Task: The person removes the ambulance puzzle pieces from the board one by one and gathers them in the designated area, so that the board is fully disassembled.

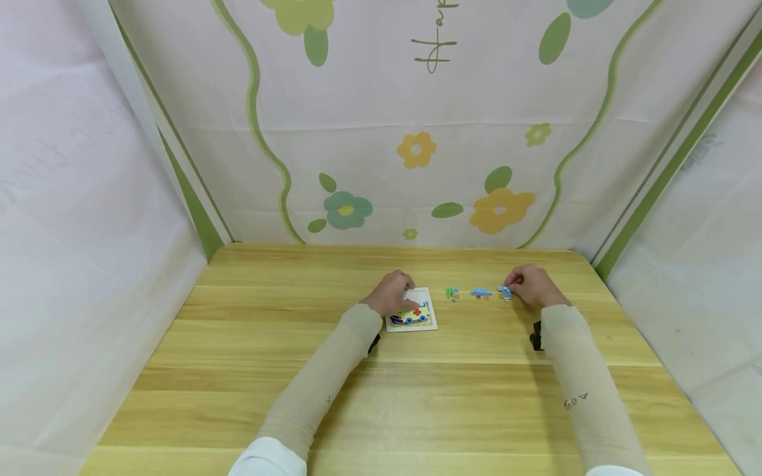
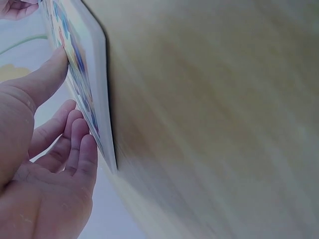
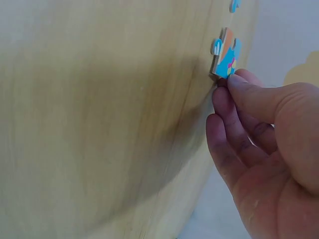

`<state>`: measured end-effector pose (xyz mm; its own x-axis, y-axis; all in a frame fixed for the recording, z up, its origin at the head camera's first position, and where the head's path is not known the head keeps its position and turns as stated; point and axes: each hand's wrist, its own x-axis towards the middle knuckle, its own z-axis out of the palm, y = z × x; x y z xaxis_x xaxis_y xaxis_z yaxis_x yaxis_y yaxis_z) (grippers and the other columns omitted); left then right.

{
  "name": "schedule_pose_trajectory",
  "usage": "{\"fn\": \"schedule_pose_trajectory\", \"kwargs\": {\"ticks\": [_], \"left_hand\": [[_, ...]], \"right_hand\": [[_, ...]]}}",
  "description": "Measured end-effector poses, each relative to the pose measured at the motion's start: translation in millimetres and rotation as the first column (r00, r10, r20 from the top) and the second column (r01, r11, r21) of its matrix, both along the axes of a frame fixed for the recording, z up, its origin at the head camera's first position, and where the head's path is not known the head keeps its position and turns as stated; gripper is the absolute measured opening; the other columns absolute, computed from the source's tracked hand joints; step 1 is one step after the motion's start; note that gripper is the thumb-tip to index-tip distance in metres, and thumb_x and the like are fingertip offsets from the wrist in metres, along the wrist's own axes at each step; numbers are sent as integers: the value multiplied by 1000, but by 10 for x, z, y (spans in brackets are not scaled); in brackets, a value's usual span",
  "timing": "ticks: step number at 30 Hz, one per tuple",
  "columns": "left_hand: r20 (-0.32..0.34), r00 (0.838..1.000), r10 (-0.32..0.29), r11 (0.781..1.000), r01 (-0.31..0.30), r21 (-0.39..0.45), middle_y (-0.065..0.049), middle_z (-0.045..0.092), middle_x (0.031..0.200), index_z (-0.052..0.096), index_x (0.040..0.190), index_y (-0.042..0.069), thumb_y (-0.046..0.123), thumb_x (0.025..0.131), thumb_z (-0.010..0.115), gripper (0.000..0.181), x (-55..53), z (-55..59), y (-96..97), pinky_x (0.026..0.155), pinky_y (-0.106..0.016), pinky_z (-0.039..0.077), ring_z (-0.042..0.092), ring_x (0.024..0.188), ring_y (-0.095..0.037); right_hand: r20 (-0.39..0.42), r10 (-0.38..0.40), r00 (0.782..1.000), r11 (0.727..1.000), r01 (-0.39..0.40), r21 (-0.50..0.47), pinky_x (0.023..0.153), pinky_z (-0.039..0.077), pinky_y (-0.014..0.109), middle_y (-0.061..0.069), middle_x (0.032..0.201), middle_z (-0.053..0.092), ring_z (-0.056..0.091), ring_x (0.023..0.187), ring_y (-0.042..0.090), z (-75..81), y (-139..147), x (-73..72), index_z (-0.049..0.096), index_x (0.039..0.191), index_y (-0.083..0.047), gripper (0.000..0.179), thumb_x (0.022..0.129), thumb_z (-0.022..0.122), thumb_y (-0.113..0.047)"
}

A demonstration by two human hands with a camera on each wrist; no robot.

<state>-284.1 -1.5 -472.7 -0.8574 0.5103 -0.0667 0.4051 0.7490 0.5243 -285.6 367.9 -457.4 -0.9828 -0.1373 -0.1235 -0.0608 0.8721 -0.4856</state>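
My left hand (image 1: 393, 295) holds a flat, white-rimmed jigsaw board (image 1: 411, 328). The thumb rests on its picture face, while the other fingers bend against its edge in the left wrist view. Part of an ambulance picture (image 1: 417, 313) shows on the board; the hand covers some of it. Further right, my right hand (image 1: 537, 287) pinches a jigsaw piece (image 3: 228, 57) at one corner between thumb and forefinger. This piece is blue and orange with a small pink and yellow detail. It lies at or just over the tabletop.
Between the hands lie two more jigsaw pieces, a mostly green one (image 1: 450, 293) and a mostly blue one (image 1: 480, 293), in a row with the pinched one. The wooden table (image 1: 417, 410) ends at a flower-printed cloth (image 1: 381, 165) behind, with cloth on both sides.
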Motion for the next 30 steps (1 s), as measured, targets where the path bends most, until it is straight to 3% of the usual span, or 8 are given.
{"fn": "schedule_pose_trajectory", "kwargs": {"ticks": [10,17,25,30], "left_hand": [[13,1000,4,1000,-3,-18,-10,64,135,65,138,1,29,96,80,53,9,37,2,112,-34,51,60,126,-23],[19,999,-28,999,29,-14,-10,63,135,64,138,1,29,98,78,51,30,34,-10,112,-36,51,60,125,-24],[17,996,-91,995,91,-29,-10,57,140,60,144,2,33,98,77,58,34,61,-97,108,-38,50,55,121,-24],[6,990,-141,987,141,-75,-10,54,141,55,148,3,38,97,77,66,48,111,-143,104,-37,49,51,117,-22]], "right_hand": [[-9,-5,1000,1000,5,15,86,54,45,16,102,72,64,93,27,-12,-36,-5,74,106,1,11,104,64,-4],[-19,7,1000,1000,-7,10,88,56,47,18,106,73,68,96,28,-23,-68,28,72,109,1,14,104,65,-9],[-30,146,989,989,-146,-5,89,59,43,14,106,74,70,98,26,11,-446,-33,72,111,1,15,101,70,-10],[-22,279,960,960,-279,1,90,59,42,11,106,75,70,98,22,69,-937,-17,74,112,0,17,97,75,-6]]}}
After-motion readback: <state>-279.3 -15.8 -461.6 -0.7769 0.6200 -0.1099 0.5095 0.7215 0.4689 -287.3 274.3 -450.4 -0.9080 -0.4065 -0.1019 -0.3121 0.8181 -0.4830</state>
